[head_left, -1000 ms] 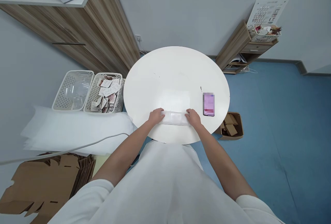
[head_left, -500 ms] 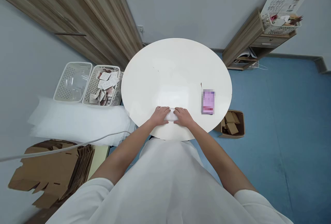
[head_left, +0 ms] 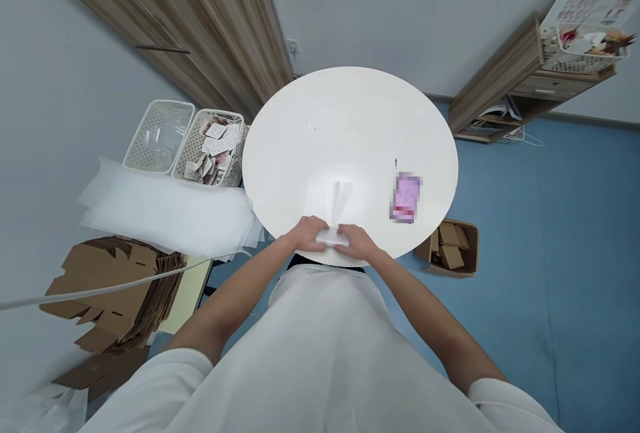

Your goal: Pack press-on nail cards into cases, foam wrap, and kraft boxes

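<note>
Hands, bare, two: left hand (head_left: 309,233) and right hand (head_left: 357,242) are placed at opposite ends of one white bundle (head_left: 333,236), with fingers bent and closed on it in a grip. Table (head_left: 350,113), round, white: taken as landmark; the bundle is held at its near edge. Sheets (head_left: 170,210), white, thin, piled: kept just left of the table, one end close to its rim; could be dragged askew if brushed. Cardboard (head_left: 105,280), brown, flat, stacked: left of the table, beyond its near edge. Carton (head_left: 473,243), open, filled with brown boxes (head_left: 451,256): just right of the table, lower down. Phone (head_left: 406,196), display pixelated: laid on the table's right part; could be knocked if the right hand were swung outward. Bundle, smallest: judged most at risk. Should either grip be slackened, it might be loosened, since no fastening can be made out; by uneven pressure it might be skewed; if drawn past the table's near edge, it might be dropped.
</note>
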Tool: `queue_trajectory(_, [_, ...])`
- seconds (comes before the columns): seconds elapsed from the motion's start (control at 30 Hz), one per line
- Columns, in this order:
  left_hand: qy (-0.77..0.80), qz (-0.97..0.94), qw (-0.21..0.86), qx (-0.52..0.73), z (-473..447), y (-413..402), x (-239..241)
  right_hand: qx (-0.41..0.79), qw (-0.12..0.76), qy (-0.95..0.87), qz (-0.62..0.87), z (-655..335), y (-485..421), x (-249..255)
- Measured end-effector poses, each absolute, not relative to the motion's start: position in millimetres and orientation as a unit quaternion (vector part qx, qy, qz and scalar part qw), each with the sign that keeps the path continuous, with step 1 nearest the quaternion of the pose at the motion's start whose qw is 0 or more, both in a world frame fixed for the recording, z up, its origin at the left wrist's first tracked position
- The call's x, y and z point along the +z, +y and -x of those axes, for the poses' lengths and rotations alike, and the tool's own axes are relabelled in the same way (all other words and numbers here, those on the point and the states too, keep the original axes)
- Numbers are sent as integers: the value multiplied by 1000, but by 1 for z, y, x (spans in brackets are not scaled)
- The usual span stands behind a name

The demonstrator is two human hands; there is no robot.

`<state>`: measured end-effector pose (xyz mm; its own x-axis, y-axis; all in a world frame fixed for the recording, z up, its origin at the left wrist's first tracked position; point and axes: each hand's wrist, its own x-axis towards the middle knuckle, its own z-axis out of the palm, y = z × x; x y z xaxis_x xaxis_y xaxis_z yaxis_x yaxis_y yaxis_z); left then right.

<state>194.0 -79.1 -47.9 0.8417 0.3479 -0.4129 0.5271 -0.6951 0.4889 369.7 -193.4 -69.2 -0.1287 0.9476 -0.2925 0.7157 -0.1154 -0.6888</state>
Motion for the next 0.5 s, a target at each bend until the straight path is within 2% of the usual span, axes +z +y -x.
queue_trajectory(0.27, [312,-904,285,-67,-191,-45,-50,414,189,-536,711,-388,-154,-65])
queue_trajectory(0.5, [390,-881,260,-67,-193,-23,-70,315,228,-426,817,-385,-143,-81])
